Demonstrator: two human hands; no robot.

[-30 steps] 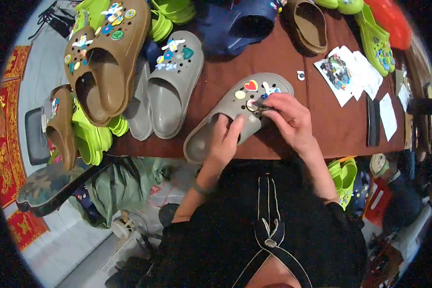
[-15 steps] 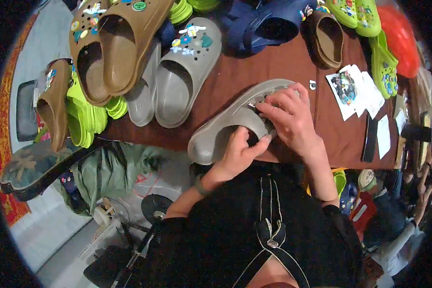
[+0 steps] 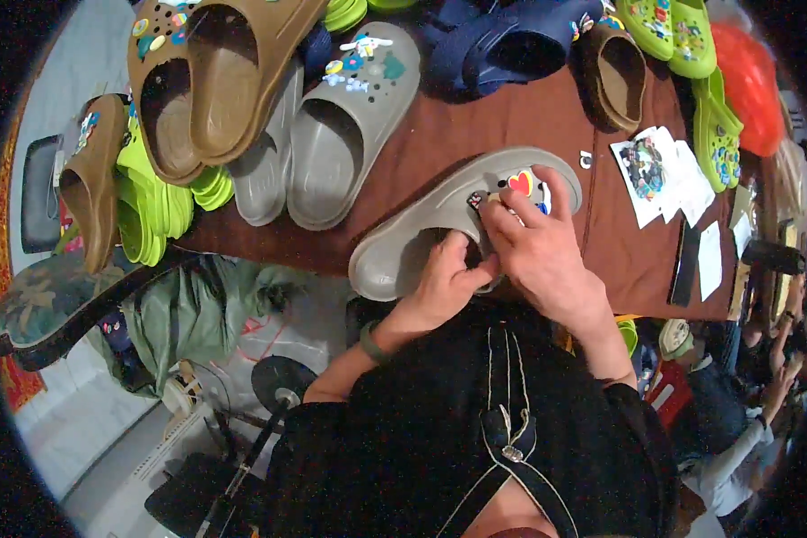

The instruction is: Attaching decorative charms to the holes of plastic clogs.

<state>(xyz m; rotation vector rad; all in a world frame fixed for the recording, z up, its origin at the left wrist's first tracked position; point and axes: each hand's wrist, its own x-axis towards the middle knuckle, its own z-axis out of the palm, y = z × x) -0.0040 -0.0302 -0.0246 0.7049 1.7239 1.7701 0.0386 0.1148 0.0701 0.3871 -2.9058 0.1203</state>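
From where I stand, the gray slip-on clog (image 3: 453,211) lies on the brown cloth (image 3: 484,121), close to the near edge of the table, its toe pointing away to the right. The person's left hand (image 3: 441,278) holds it from the near side, fingers reaching into the foot opening and thumb at the strap's near edge, a narrow hold on the side of the strap. The right hand (image 3: 547,260) is bent over the clog's upper, fingers bunched narrowly; I can't tell whether anything is pinched between them. A red heart charm (image 3: 518,182) shows past the fingers on the clog's upper, and a small dark charm (image 3: 475,199) sits just beside the fingertips.

Left of the clog stands a decorated gray pair (image 3: 354,139), with brown clogs (image 3: 229,94) and lime-green clogs (image 3: 157,211) farther out. Beyond the clog rests a navy clog (image 3: 502,63). To its right are a small white piece (image 3: 585,160), a packet of charms (image 3: 644,166) with white papers (image 3: 690,184), and a red plastic bag (image 3: 749,94) farthest off.
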